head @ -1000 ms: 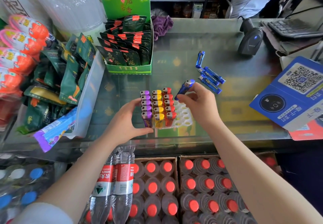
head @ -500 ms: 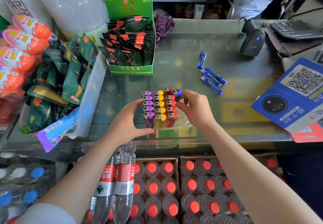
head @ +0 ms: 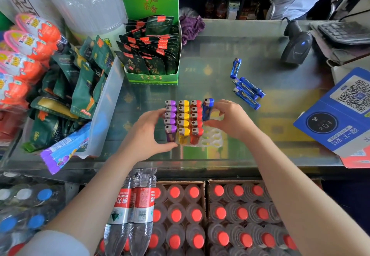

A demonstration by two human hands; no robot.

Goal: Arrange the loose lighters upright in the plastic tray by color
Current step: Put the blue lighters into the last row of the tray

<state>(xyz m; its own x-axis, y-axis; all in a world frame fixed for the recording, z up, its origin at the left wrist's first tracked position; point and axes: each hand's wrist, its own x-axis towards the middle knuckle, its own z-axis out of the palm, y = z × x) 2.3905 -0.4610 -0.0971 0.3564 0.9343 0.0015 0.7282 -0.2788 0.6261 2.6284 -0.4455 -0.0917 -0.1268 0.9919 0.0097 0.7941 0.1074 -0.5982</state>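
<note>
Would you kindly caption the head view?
Right hand seats a blue lighter in the tray; left hand steadies it.

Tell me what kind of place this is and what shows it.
Most likely a small shop's checkout counter: a barcode scanner and a QR payment sign sit on the glass counter, with snack packets in a display box and crates of bottled water below.

Landmark: the tray (head: pixel 212 140) on the glass counter (head: pixel 220 55). Behind the tray, bare counter runs to the purple cloth (head: pixel 191 26). Behind-left, the green box (head: pixel 154 55) blocks access. Left, a clear bin (head: pixel 108 103) of packets walls off that side. Behind-right, four loose blue lighters (head: pixel 248 89) lie on the glass, and beyond them stands the scanner (head: pixel 296 47). Far right, a blue QR stand (head: pixel 340 111) bounds the open strip.
</note>
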